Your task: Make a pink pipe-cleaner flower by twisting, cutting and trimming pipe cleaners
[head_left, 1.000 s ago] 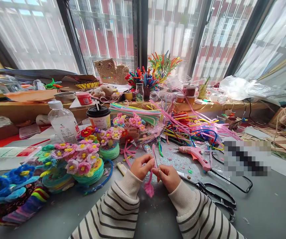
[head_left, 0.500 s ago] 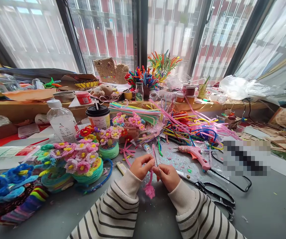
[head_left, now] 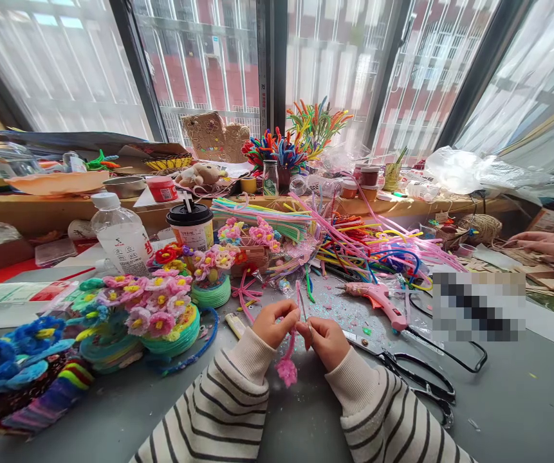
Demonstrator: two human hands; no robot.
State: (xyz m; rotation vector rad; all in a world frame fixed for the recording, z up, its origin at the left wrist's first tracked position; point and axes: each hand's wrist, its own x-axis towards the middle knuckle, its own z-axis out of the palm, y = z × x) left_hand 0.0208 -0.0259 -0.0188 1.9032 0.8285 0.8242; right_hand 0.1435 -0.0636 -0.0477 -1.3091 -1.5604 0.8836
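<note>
My left hand (head_left: 271, 323) and my right hand (head_left: 326, 341) meet over the grey table (head_left: 522, 399), both pinching a pink pipe cleaner (head_left: 288, 347). Its lower end is wound into a fuzzy pink flower head (head_left: 286, 371) that hangs between my wrists. The upper end sticks up between my fingertips. Both sleeves are cream with dark stripes.
Finished pipe-cleaner flower baskets (head_left: 161, 315) stand at the left. A pink glue gun (head_left: 380, 302) and black scissors (head_left: 421, 379) lie to the right. Loose pipe cleaners (head_left: 368, 247), a lidded cup (head_left: 191, 225) and a bottle (head_left: 120, 235) sit behind. Another person's hand (head_left: 547, 244) reaches in at far right.
My hands have stayed in place, working the pink pipe cleaner. Another person's hand has come into view at the far right, and a ball of twine there has shifted left.
</note>
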